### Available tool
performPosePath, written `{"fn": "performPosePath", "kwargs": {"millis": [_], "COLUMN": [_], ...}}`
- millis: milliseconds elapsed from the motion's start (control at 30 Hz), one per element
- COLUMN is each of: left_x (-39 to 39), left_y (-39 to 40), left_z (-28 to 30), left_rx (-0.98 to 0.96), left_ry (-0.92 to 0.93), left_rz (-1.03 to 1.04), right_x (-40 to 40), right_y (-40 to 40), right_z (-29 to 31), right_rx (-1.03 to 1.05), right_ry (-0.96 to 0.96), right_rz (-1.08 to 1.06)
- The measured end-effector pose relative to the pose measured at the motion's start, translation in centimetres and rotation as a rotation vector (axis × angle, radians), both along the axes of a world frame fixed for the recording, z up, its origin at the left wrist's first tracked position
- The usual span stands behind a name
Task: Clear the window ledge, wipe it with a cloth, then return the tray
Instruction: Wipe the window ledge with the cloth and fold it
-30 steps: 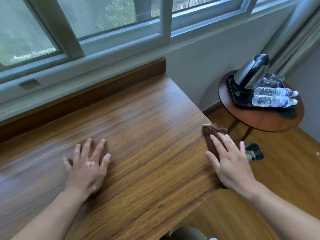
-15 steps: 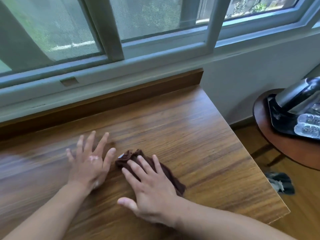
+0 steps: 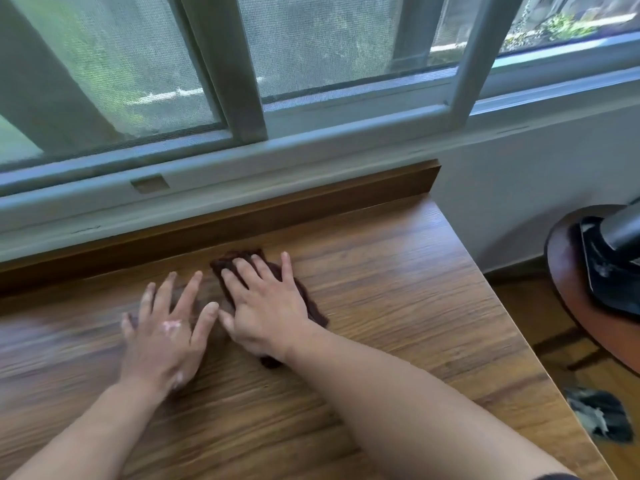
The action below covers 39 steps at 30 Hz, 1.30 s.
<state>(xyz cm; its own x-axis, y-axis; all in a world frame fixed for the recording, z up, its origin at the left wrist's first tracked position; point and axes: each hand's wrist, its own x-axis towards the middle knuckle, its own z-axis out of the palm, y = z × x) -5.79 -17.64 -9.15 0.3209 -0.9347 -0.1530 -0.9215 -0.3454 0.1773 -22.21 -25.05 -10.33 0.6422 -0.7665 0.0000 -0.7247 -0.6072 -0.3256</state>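
Observation:
A wide wooden window ledge [image 3: 398, 282] runs under the window. A dark brown cloth [image 3: 239, 259] lies on it near the back strip, and my right hand [image 3: 266, 306] presses flat on it with straight, spread fingers. Just to its left my left hand [image 3: 166, 330] rests flat on the bare wood, fingers spread, almost touching the right thumb. The black tray [image 3: 602, 282] stands on a round side table [image 3: 568, 306] at the right edge, partly cut off by the frame.
A dark kettle [image 3: 623, 226] sits on the tray. A raised wooden strip [image 3: 277, 209] backs the ledge below the grey window frame [image 3: 311, 133]. The ledge ends at its right corner; below lie the wooden floor and a dark crumpled item [image 3: 599, 417].
My right hand has slid the cloth from the ledge's right edge leftwards, then farther back toward the window. My left hand stays flat in place. The view has shifted left.

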Motion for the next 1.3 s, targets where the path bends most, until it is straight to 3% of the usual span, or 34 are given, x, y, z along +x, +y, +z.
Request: {"fn": "performPosePath", "kwargs": {"millis": [300, 633, 833, 1100, 1300], "left_x": [-2.4, -6.1, -6.8, -6.5, -6.3], "left_y": [-1.6, -2.0, -1.3, -0.5, -0.5], "left_z": [0.4, -0.3, -0.3, -0.9, -0.9], "left_rx": [0.071, 0.186, 0.208, 0.208, 0.177], "left_ry": [-0.065, -0.029, -0.064, -0.049, -0.023], "left_rz": [-0.133, -0.230, -0.245, -0.256, -0.258], "right_x": [-5.3, -19.9, -26.2, -22.5, -14.5], "right_y": [-5.6, -10.0, -12.1, -8.5, 1.5], "right_z": [-0.3, 0.4, 0.9, 0.2, 0.7], "right_rx": [-0.049, -0.090, -0.007, 0.027, 0.016], "right_ry": [0.045, 0.170, 0.245, 0.119, 0.086], "right_rz": [-0.168, -0.494, -0.684, -0.679, -0.493]}}
